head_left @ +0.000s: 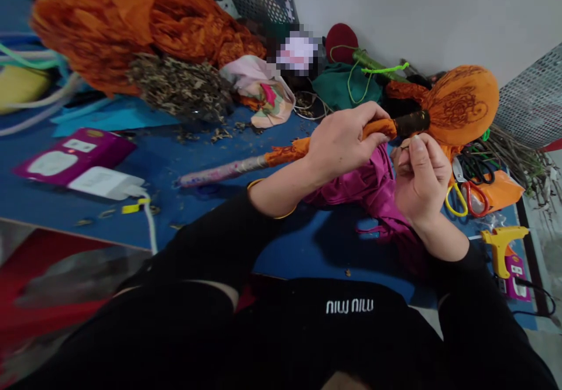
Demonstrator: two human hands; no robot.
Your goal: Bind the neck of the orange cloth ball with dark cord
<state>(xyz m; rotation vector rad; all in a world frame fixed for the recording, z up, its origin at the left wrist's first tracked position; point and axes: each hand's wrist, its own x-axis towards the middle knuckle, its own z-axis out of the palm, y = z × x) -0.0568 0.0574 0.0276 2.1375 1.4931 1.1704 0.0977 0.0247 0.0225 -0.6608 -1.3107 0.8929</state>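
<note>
My left hand (340, 138) is wrapped round a stick (226, 170) covered in orange cloth, its bare-looking pale end reaching left. At the other end is a rounded head covered in patterned orange cloth (465, 103). A dark binding (411, 122) circles the neck between my left hand and this head. Just below the binding, my right hand (421, 170) is closed in a pinch; what lies between its fingertips is too small to make out. Magenta cloth (357, 182) lies on the blue table (281, 249) beneath both hands.
Crumpled orange cloth (144, 18) and dried plant matter (180, 88) lie at the back left. A purple power strip (74, 156) with a white plug is at left. Scissors (468, 197) and a yellow glue gun (503, 243) are at right, near the table's edge.
</note>
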